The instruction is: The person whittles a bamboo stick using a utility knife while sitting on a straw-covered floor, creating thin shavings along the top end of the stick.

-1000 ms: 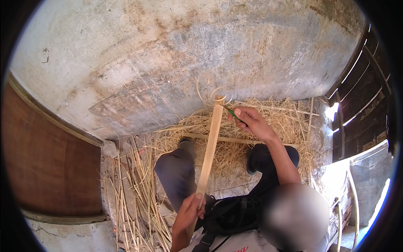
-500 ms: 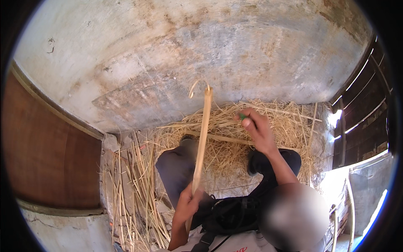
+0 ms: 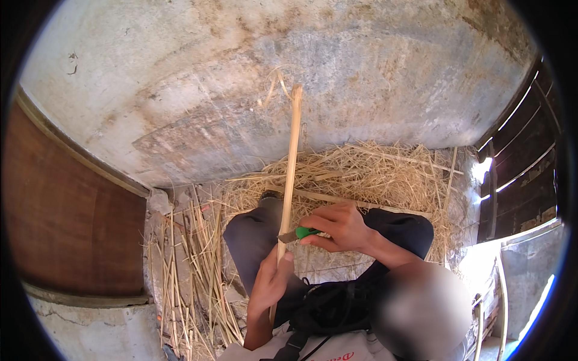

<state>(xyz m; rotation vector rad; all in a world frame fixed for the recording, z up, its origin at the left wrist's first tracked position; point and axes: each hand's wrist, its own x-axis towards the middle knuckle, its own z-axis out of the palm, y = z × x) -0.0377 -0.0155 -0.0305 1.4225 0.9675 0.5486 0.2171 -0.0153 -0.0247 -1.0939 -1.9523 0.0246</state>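
Wrapped round the lower part of a long, pale bamboo strip (image 3: 291, 157) is my left hand (image 3: 271, 281). The strip stands steeply up in front of me, its top against the view of the wall. My right hand (image 3: 340, 228) is closed on a green-handled knife (image 3: 305, 232). Its short, dark blade lies across the strip just above my left thumb, and seems to touch it. A thin curled shaving (image 3: 283, 84) shows beside the strip's top end.
A heap of straw-like shavings (image 3: 385, 174) covers the floor beyond my legs. Several thin strips (image 3: 192, 277) lie to the left. A stained wall (image 3: 241, 90) rises ahead, a brown wooden panel (image 3: 72, 210) stands left, and dark slats (image 3: 524, 162) are at the right.
My right hand has come down and left with the knife, bringing its blade to the strip. The strip's top has moved higher. The curled shaving now appears loose and blurred.
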